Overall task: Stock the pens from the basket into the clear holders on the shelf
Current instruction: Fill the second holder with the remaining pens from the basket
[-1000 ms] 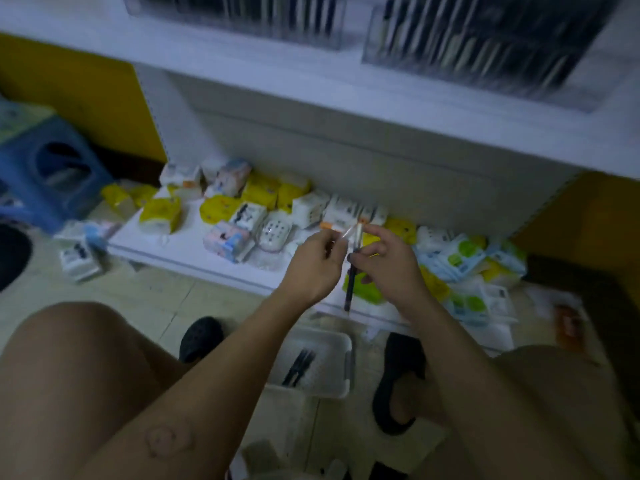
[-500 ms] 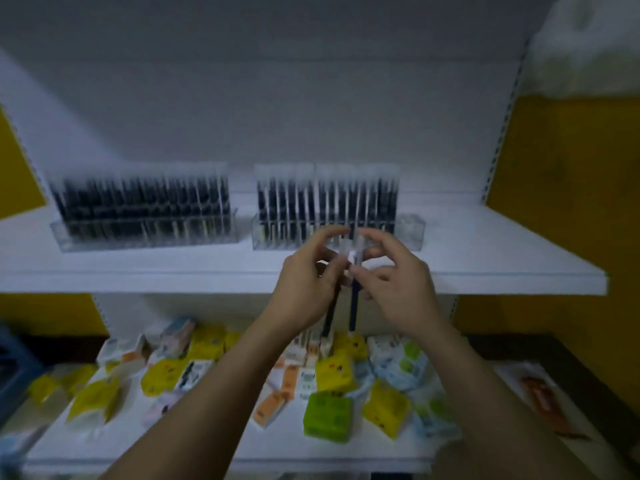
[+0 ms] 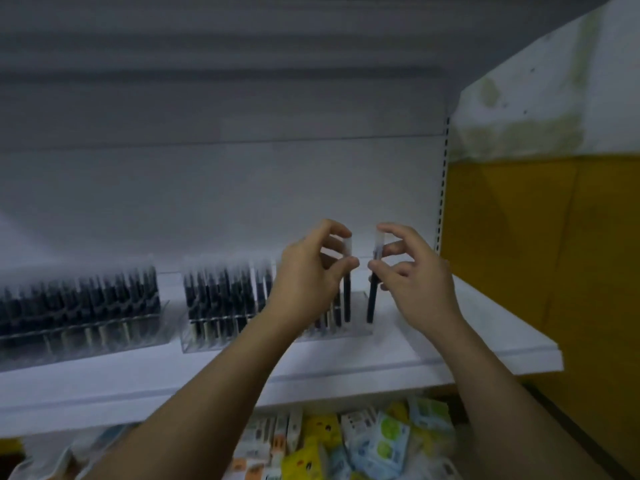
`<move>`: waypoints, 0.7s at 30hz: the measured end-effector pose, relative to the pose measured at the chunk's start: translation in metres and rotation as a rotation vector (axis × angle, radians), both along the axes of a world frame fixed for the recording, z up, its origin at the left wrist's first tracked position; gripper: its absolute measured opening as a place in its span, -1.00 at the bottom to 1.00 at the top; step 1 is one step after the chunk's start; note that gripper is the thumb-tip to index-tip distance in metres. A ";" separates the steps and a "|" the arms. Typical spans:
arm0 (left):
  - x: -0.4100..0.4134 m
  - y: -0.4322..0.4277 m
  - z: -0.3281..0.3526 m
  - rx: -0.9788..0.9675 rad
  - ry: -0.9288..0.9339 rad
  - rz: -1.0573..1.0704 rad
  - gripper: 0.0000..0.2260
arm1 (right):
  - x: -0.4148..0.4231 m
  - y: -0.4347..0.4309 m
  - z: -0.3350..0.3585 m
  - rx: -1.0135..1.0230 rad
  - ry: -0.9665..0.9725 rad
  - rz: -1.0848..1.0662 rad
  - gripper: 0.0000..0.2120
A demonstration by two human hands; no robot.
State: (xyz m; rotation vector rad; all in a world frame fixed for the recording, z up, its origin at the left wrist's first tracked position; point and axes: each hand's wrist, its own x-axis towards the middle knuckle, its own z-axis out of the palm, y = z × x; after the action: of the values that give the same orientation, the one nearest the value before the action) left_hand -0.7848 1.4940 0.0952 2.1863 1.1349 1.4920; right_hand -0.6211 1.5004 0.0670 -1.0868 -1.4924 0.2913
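My left hand (image 3: 311, 275) pinches a dark pen with a clear cap (image 3: 347, 299), held upright over the right end of the middle clear holder (image 3: 207, 341). My right hand (image 3: 412, 275) pinches a second dark pen (image 3: 372, 303), also upright, a little to the right of the first. Both pen tips hang near the holder's right end. That holder stands on the white shelf (image 3: 381, 358) and is packed with dark pens. A second clear holder (image 3: 83, 334), full of pens, stands to its left. The basket is out of view.
The shelf's right edge ends near a yellow wall panel (image 3: 554, 271). Below the shelf lies a heap of small yellow, green and white packets (image 3: 346, 445). A perforated upright (image 3: 441, 188) runs up the back right of the shelving.
The view rose from the floor and basket to the pen shelf. My hands lifted with it and moved apart, each now holding its own pen above the holder's right end.
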 end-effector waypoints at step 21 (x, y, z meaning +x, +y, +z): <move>0.022 0.076 -0.007 0.125 0.281 0.322 -0.84 | -0.006 0.071 0.002 0.066 -0.140 -0.012 -0.55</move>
State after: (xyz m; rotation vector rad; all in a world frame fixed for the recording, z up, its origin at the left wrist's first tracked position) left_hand -0.7633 1.5697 0.0881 2.4486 1.5890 1.4378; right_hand -0.6273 1.5715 0.0686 -1.0805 -1.6080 0.1589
